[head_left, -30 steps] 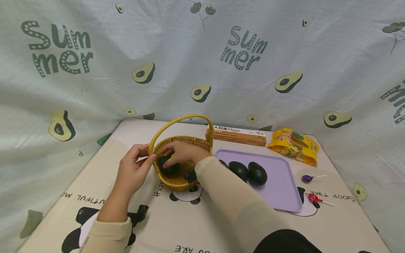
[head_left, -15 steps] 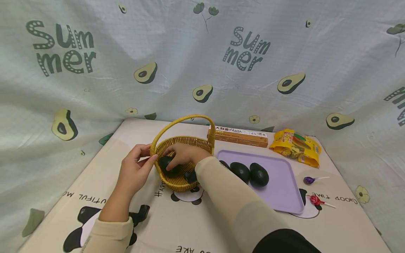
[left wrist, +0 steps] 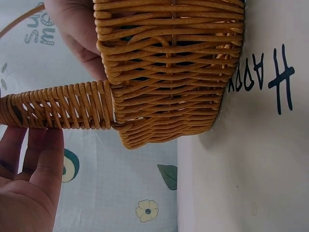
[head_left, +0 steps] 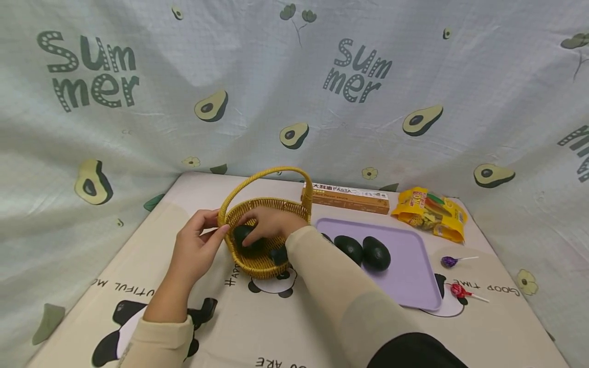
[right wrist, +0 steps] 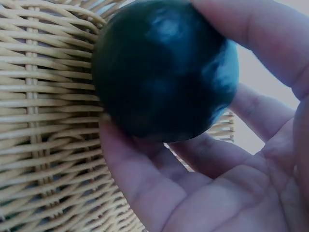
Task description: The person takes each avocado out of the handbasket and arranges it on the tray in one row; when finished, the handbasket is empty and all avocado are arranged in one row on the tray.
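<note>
A pale backdrop cloth printed with avocados reads "Summer". The desk wears a panda mat lettered "GOOD TIME". A lilac tray carries two avocados. Left of it sits the yellow wicker basket; the left hand grasps its rim at the handle's base. Inside the basket, the right hand curls round a dark avocado. Behind the tray lies a brown box marked "PASTA", beside a yellow snack bag. Two lollipops lie right of the tray.
</note>
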Demonstrator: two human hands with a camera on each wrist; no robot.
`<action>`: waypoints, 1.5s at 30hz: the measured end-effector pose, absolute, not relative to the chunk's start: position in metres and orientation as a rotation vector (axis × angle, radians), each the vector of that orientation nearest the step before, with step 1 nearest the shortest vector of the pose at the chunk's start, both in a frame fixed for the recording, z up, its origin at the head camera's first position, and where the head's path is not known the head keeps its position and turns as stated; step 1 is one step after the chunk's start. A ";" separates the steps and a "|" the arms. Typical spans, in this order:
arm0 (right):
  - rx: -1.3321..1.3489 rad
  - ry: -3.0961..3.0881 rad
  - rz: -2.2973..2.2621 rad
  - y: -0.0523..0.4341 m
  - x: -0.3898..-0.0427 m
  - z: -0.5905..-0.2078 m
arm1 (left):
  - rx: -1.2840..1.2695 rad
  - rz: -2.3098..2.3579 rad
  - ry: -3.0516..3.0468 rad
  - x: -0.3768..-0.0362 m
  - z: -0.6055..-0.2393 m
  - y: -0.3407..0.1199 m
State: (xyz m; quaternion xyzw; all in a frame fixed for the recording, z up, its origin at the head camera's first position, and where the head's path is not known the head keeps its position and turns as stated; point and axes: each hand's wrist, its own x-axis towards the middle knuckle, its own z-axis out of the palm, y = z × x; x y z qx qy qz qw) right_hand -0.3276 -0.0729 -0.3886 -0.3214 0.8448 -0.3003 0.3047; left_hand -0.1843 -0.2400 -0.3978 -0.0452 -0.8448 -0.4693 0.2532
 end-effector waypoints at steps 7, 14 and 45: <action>-0.756 2.127 -0.966 -0.067 -0.328 -0.382 | -0.138 -1.273 -2.291 -0.185 -0.398 -0.240; -0.786 2.039 -1.051 -0.060 -0.327 -0.375 | -0.135 -1.286 -2.290 -0.185 -0.399 -0.240; -1.038 2.149 -1.004 0.010 -0.315 -0.345 | -0.115 -1.288 -2.278 -0.189 -0.401 -0.241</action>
